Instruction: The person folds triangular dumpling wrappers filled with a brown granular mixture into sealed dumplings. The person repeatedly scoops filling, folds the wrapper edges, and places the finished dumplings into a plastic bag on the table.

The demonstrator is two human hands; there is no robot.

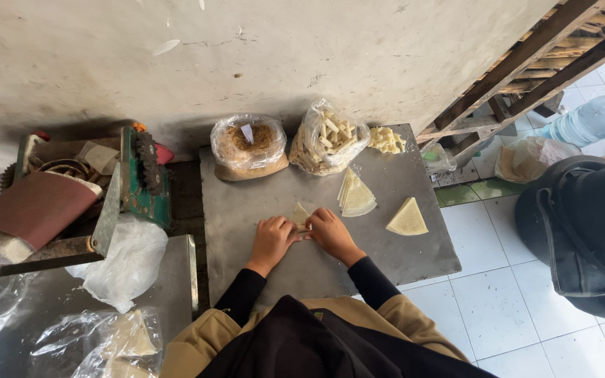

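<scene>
Near the front middle of the grey metal table (246, 210): both hands meet over one small pale wrapper.
Wrapper: a thin pale pastry sheet (301, 213), lying flat on the table, one corner poking out from between the hands.
Left hand (272, 239): fingers curled down onto the sheet's left side, pinching it.
Right hand (330, 232): fingers bent onto the sheet's right side, gripping it as well; the two hands touch at the fingertips.
Stack of wrappers (356, 195): triangular pale sheets just beyond the right hand.
Single triangle (407, 218): a further folded pale piece, off to the right and apart from the stack.
Back of table, against the wall: a clear bag of brown crumbly filling (248, 145), a clear bag of pale sticks (328, 145), and a loose heap of pale chunks (386, 140).
Left of table: a green geared machine (138, 178) and a crumpled white plastic bag (124, 262).
Right, on the tiled floor: a large water bottle (593, 119).
</scene>
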